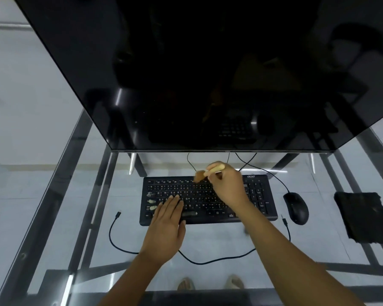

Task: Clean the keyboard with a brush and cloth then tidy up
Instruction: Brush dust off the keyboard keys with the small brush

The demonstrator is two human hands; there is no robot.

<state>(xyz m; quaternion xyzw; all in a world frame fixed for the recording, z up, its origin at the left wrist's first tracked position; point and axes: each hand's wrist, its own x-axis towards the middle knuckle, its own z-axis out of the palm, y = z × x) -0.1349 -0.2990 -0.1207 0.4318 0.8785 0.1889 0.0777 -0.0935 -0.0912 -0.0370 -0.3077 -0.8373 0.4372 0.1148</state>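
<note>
Gripping a wooden brush (pixel 202 174), the right hand (pixel 227 184) sweeps the keyboard (pixel 259 195); left hand (pixel 167 219) lies flat.

Dark monitor (pixel 208 74), mouse (pixel 296 208), loose cable (pixel 199 261)

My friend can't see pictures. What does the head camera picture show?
A person's right hand holds a small wooden-handled brush over the top rows of a black computer keyboard while the flat left hand rests on its keys. It sits on a glass desk below a dark monitor, with a black mouse and black fuzzy cloth at right.
</note>
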